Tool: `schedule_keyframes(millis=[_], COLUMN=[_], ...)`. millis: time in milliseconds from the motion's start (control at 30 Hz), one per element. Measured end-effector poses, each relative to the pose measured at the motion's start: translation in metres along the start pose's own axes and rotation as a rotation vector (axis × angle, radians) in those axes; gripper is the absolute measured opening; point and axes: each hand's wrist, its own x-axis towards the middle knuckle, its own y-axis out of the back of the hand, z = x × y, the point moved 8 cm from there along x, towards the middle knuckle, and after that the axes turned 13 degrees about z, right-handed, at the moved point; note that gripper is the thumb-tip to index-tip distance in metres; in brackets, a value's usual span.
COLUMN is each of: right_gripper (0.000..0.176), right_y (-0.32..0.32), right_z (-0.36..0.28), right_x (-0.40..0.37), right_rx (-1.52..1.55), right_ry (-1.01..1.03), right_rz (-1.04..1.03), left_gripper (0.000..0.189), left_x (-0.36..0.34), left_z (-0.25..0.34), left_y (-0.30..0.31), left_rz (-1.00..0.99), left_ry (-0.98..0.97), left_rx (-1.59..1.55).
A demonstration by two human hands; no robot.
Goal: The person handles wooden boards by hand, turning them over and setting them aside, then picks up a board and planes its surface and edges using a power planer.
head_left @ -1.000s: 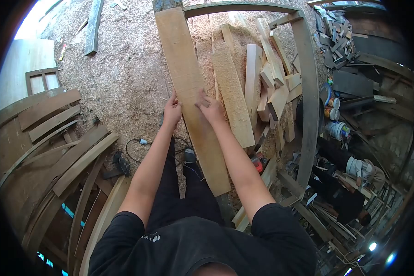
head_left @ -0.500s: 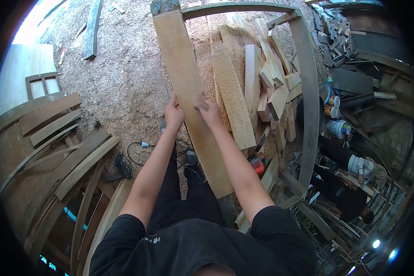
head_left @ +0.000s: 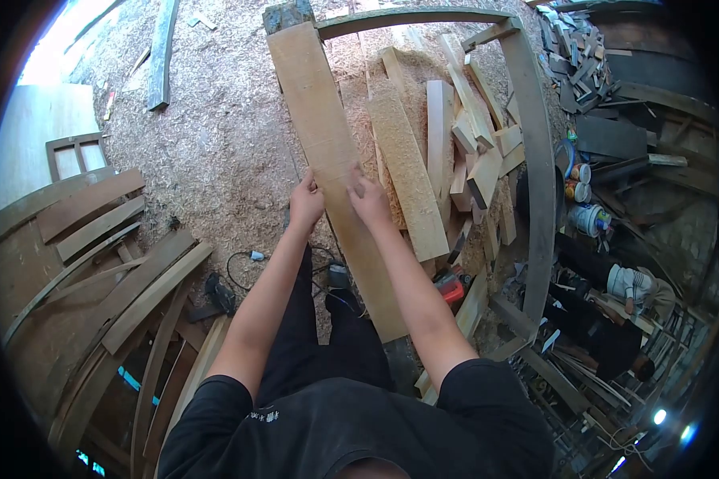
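Note:
A long, flat wooden board (head_left: 319, 104) runs from the top centre down toward my legs, its far end by a dark block (head_left: 288, 15). At the board's left edge is my left hand (head_left: 306, 202), its fingers curled in against the edge. My right hand (head_left: 368, 198) lies across the right part of the board, fingers bent over its surface and edge. Both hands are at about the same height along the board, slightly apart. A plank covered with sawdust (head_left: 407, 168) lies just right of my right hand.
A wooden frame (head_left: 538, 184) encloses a pile of offcuts (head_left: 483, 177) on the right. A red tool (head_left: 453, 286) lies near my right forearm. Curved boards (head_left: 148, 279) are stacked at left. Two people (head_left: 607, 335) are at lower right, near buckets (head_left: 587, 221). Shavings cover the floor.
The view has shifted slightly. My left hand's fingers are more curled at the board's edge, and both hands sit slightly lower along the board.

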Motion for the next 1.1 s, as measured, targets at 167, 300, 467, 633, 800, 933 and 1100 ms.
schedule_keyframes(millis=[167, 300, 467, 633, 800, 933, 1100], right_gripper=[0.059, 0.060, 0.051, 0.043, 0.041, 0.043, 0.059], right_y=[0.013, 0.018, 0.079, 0.136, 0.189, 0.201, 0.175], right_z=[-0.015, 0.012, 0.049, 0.182, 0.319, 0.376, 0.433], right_x=[0.000, -0.019, -0.104, -0.241, -0.369, -0.414, -0.428], right_rx=[-0.071, 0.065, 0.246, 0.379, 0.440, 0.416, 0.465], right_ry=[-0.112, -0.003, -0.071, -0.301, -0.765, -0.952, -1.057], right_rz=[-0.113, 0.020, 0.163, 0.382, 0.573, 0.542, 0.536], left_gripper=[0.067, 0.067, 0.066, 0.043, 0.039, 0.050, 0.073], left_x=[0.015, 0.006, -0.036, -0.116, -0.216, -0.284, -0.353], left_z=[-0.028, -0.032, -0.076, -0.155, -0.210, -0.261, -0.310], left_y=[-0.006, -0.005, 0.012, 0.025, 0.009, -0.013, -0.038], left_rz=[-0.102, -0.153, -0.178, -0.310, -0.363, -0.332, -0.117], left_ry=[-0.002, -0.094, -0.089, -0.163, -0.115, -0.047, 0.172], left_rx=[-0.083, -0.168, -0.069, 0.204, 0.308, 0.344, 0.270])
